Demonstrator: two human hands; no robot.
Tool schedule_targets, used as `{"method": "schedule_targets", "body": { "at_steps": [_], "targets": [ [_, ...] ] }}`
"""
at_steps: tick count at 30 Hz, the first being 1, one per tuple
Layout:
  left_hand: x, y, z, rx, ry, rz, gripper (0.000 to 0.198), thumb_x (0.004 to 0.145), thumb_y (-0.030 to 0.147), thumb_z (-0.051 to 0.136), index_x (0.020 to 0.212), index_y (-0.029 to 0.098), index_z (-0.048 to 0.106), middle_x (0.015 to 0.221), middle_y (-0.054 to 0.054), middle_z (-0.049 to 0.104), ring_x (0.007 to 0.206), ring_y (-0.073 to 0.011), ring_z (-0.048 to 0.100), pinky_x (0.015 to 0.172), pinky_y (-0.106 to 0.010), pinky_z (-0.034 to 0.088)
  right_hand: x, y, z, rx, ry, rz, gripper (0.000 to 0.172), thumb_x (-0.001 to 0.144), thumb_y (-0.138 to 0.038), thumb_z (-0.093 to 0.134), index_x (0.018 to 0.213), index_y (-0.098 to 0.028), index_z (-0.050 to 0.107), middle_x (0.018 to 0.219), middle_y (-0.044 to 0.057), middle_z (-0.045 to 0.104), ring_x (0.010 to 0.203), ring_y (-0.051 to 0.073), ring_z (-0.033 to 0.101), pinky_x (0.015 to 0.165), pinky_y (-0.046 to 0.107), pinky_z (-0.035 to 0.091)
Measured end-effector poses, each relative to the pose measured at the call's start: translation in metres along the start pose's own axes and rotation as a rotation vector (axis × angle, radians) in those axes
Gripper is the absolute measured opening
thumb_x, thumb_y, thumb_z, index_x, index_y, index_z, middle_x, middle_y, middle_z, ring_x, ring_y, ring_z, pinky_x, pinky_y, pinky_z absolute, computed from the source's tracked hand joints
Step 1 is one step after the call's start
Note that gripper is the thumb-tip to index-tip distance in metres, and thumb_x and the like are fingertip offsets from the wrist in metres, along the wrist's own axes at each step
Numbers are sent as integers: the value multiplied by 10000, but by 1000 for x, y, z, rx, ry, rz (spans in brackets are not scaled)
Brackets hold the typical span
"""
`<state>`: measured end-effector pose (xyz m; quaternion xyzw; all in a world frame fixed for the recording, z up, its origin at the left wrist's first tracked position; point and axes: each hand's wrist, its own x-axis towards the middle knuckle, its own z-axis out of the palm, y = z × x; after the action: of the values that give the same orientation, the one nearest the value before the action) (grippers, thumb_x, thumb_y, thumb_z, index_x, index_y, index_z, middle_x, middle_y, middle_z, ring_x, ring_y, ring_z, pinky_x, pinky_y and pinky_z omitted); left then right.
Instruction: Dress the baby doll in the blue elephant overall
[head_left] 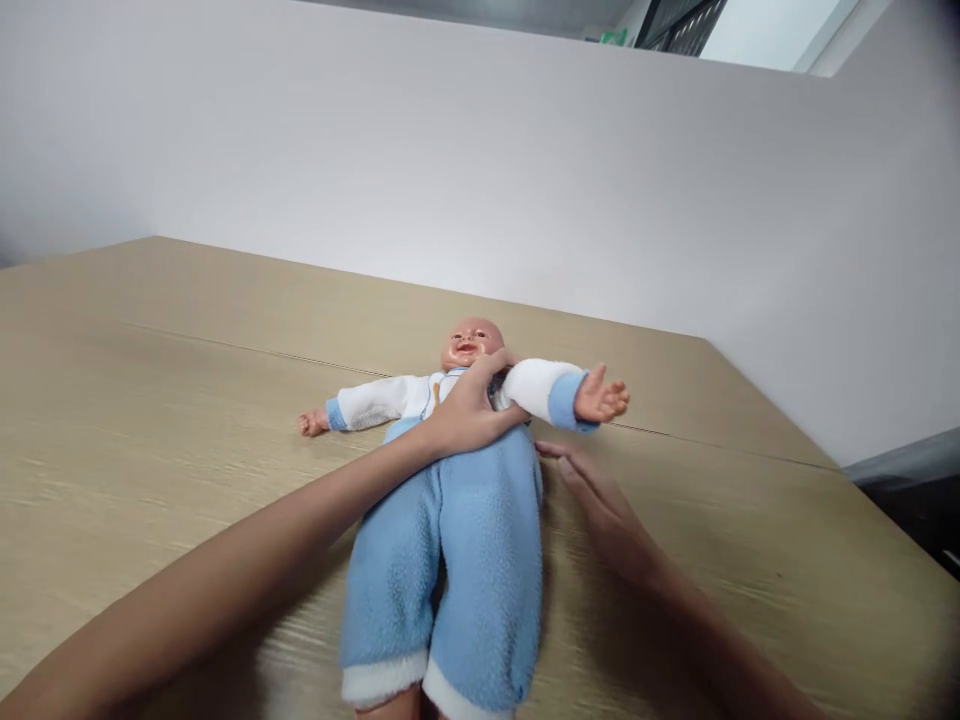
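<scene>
A baby doll (487,520) lies on its back on the wooden table, its head toward the wall. It wears fuzzy light-blue trousers with white cuffs and a white top with blue sleeve ends. Reaching across the doll's chest, my left hand (476,405) grips it around the shoulder and armpit at the right of the picture. The doll's arm (536,388) on that side sticks out past my fingers. Low beside the doll's right-hand side in view is my right hand (592,495), fingers stretched toward its waist. Whether those fingertips touch the doll, I cannot tell.
The wooden table (187,430) has a thin seam running across it. A white wall (450,170) rises behind its far edge, with an opening above. A dark object (922,500) with a grey top stands beyond the table's right edge.
</scene>
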<state>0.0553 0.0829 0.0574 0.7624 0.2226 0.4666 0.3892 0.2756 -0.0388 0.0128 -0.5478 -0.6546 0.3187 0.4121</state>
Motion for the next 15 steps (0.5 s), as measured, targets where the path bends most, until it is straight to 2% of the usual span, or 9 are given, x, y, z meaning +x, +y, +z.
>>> {"method": "schedule_targets", "body": {
  "at_steps": [3,5,6,8,10,12,13,15],
  "targets": [
    [-3,2,-14,-176,100,-45,457,818,383,808,1191,184,635,1197,-101,743,1143,-279,684,1041,-401,524,3,-18,23,16,-150,-35,480,1109,-588,493,1362,-232,692,1378,132,730,1255,292,681,1136,489,541],
    [-3,0,-22,-244,211,-84,437,793,403,825,1141,192,667,1171,-88,757,1139,-282,689,1031,-401,522,9,-25,35,128,-172,15,481,1098,-617,514,1367,-248,667,1338,110,738,1207,281,685,1079,455,563],
    [-4,-1,-26,-274,267,-116,414,779,424,838,1087,195,681,1104,-73,762,1085,-270,692,985,-385,529,14,-27,40,196,-169,55,471,1088,-628,534,1350,-260,667,1299,90,747,1175,272,688,1045,433,571],
    [-4,-4,-33,-339,371,-200,410,752,503,874,947,199,678,870,-21,713,842,-206,650,791,-325,514,26,-30,51,359,-174,132,420,1064,-631,592,1271,-280,690,1184,44,763,1080,252,697,962,390,579],
    [-4,-7,-40,-404,445,-270,506,718,610,905,784,211,599,631,45,535,592,-124,460,583,-276,380,39,-35,62,555,-197,177,364,1028,-615,658,1165,-283,714,1088,20,769,1008,244,703,896,369,577],
    [-5,-9,-47,-473,502,-313,637,694,698,913,681,229,481,531,86,362,499,-83,275,496,-272,232,51,-41,74,733,-230,188,345,992,-594,701,1106,-270,727,1086,33,784,1040,265,716,901,383,583],
    [-5,-11,-51,-518,519,-332,677,693,720,912,660,235,441,517,92,326,485,-76,242,480,-274,201,55,-44,79,796,-240,190,349,978,-589,708,1104,-264,733,1114,45,793,1083,280,720,925,398,586],
    [-7,-15,-58,-611,549,-366,684,710,751,897,670,239,445,515,88,350,468,-78,274,455,-268,223,61,-49,87,866,-241,193,388,951,-593,713,1153,-263,739,1188,61,801,1164,303,718,984,428,587]
  ]
}}
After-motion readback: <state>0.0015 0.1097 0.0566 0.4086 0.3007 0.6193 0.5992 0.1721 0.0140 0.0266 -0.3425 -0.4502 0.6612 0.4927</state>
